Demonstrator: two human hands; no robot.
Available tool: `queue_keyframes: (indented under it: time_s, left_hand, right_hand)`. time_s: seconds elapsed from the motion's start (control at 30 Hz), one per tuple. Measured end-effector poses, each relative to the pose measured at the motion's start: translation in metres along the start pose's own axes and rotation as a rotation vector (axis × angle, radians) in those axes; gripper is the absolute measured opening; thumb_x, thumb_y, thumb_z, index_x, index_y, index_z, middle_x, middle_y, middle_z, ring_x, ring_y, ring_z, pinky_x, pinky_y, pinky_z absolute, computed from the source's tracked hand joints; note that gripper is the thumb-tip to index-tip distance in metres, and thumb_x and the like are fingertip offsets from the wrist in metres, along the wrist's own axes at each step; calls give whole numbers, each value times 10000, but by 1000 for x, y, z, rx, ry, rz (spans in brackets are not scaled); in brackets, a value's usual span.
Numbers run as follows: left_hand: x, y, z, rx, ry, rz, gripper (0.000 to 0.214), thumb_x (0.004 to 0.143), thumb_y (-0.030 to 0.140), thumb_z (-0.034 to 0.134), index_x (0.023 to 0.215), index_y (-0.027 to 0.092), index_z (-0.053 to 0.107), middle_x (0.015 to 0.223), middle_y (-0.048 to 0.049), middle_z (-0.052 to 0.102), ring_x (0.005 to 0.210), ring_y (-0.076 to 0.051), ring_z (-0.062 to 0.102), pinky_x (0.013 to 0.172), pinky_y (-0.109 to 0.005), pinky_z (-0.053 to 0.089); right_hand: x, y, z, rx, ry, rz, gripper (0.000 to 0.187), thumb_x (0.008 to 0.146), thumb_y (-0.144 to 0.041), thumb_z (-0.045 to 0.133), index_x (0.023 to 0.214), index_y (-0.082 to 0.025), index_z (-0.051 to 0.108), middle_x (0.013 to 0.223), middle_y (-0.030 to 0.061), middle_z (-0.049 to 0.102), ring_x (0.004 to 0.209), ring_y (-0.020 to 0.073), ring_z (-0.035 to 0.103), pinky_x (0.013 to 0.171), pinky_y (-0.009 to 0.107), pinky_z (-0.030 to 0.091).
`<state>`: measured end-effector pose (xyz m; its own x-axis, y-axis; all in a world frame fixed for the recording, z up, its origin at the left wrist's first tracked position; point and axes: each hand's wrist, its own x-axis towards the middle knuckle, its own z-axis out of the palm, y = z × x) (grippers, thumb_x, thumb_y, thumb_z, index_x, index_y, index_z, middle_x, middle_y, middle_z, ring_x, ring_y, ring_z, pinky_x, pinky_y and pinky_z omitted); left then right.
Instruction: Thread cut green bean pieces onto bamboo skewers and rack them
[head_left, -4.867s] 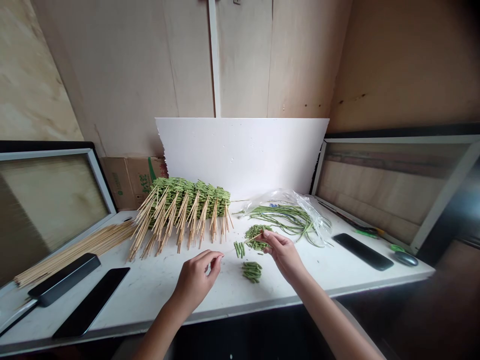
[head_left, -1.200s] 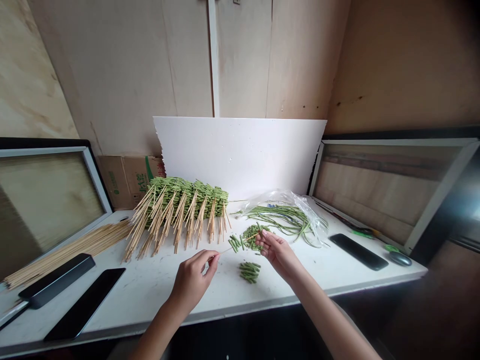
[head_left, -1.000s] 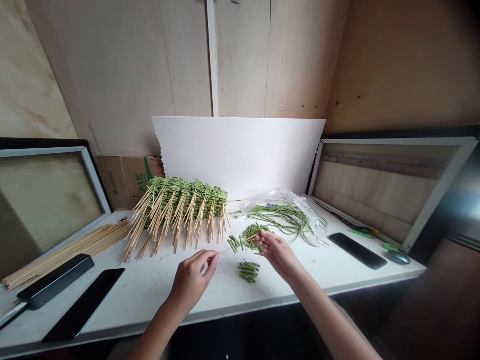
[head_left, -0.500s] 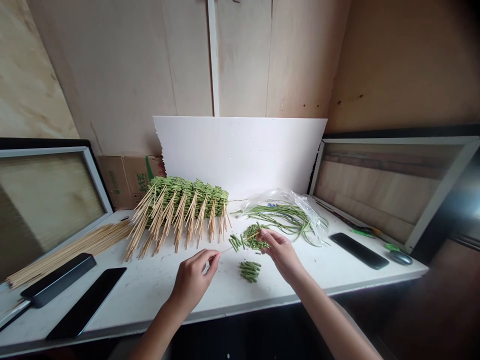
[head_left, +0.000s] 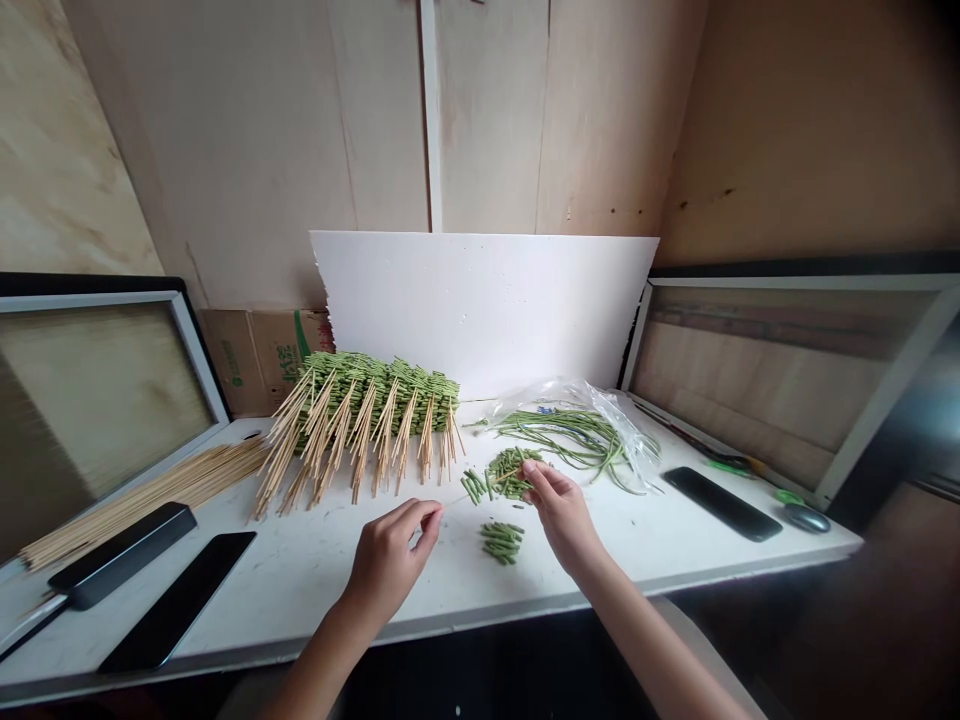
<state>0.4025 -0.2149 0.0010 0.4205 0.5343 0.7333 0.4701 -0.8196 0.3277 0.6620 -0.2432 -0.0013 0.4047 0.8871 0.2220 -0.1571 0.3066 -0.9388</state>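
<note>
My left hand (head_left: pixel 390 565) pinches the near end of a thin bamboo skewer (head_left: pixel 456 498), which carries several short green bean pieces (head_left: pixel 475 486) threaded on it. My right hand (head_left: pixel 559 512) is closed at the skewer's far end, fingertips pinching a bean piece against the tip, over a loose pile of cut bean pieces (head_left: pixel 514 472). A second small pile of cut pieces (head_left: pixel 502 541) lies on the white table (head_left: pixel 300 575) just below the skewer.
A stack of finished bean skewers (head_left: pixel 367 410) lies at the back left, bare skewers (head_left: pixel 142 495) further left. Long uncut beans (head_left: pixel 577 435) rest on a plastic bag. Two black slabs (head_left: pixel 150 590) sit left, another (head_left: pixel 721 502) right. A white board (head_left: pixel 480 310) leans on the wall.
More bean pieces sit on the skewer than 4.9 s ago. Over the last second both hands have held nearly still, the right fingers shifting slightly at the skewer's tip.
</note>
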Motion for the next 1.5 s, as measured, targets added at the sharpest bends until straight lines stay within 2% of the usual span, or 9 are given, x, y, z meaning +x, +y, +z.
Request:
queue_keyframes:
  time_s: [0.2, 0.43, 0.6, 0.93, 1.13, 1.23, 1.4, 1.5]
  left_hand:
    - [-2, 1, 3, 8, 12, 30, 172, 1021, 204, 529, 1018, 204, 701, 777, -6, 684, 679, -126, 645, 673, -207, 464]
    - [-1, 4, 4, 40, 41, 56, 170, 1012, 187, 533, 1010, 193, 703, 761, -3, 677, 672, -122, 652, 679, -208, 477]
    - [-2, 4, 6, 40, 54, 65, 171, 1007, 174, 535, 1003, 194, 705, 757, -4, 681, 672, -125, 659, 678, -211, 489]
    - [-5, 11, 9, 12, 52, 66, 157, 1009, 181, 548, 1028, 203, 703, 820, -26, 722, 723, -144, 692, 710, -225, 525]
    - [-6, 10, 13, 4, 55, 50, 148, 1014, 190, 550, 1009, 204, 697, 809, -22, 719, 713, -140, 685, 705, -227, 517]
    - [-6, 10, 13, -38, 53, -1, 151, 1020, 210, 542, 1016, 207, 693, 852, -32, 731, 739, -146, 685, 710, -230, 514]
    - [-6, 9, 12, -75, 0, -77, 171, 1026, 236, 526, 1005, 211, 693, 879, -40, 739, 712, -154, 668, 687, -245, 514]
    - [0, 8, 10, -50, -42, -95, 166, 1023, 248, 531, 1050, 215, 691, 886, -39, 734, 674, -154, 647, 670, -268, 524]
  right_hand:
    - [-5, 6, 9, -32, 109, -56, 435, 748, -617, 775, 849, -194, 791, 876, 102, 749, 870, 269, 632, 701, 341, 464]
    - [-12, 9, 11, 9, 145, -59, 330, 791, -542, 786, 873, -223, 776, 891, 62, 710, 884, 238, 586, 766, 329, 450]
    - [-16, 7, 14, 16, 163, -42, 323, 799, -531, 785, 881, -219, 783, 900, 62, 711, 890, 236, 588, 785, 333, 451]
    - [-35, 3, 31, -52, 44, -30, 289, 816, -497, 776, 805, -209, 765, 857, 44, 695, 827, 210, 564, 778, 312, 453]
    - [-37, 11, 33, 1, 57, 14, 283, 812, -494, 784, 825, -212, 756, 853, 29, 671, 831, 198, 554, 789, 306, 450]
    - [-34, 14, 32, 38, 43, 35, 284, 807, -490, 791, 872, -215, 771, 874, 35, 679, 804, 188, 550, 764, 305, 450]
    - [-28, 10, 28, 29, 26, 0, 318, 828, -527, 749, 883, -216, 791, 931, 57, 699, 787, 190, 552, 726, 313, 460]
    - [-26, 9, 25, -27, 34, -4, 304, 795, -526, 778, 832, -224, 781, 879, 40, 709, 761, 189, 561, 718, 315, 453]
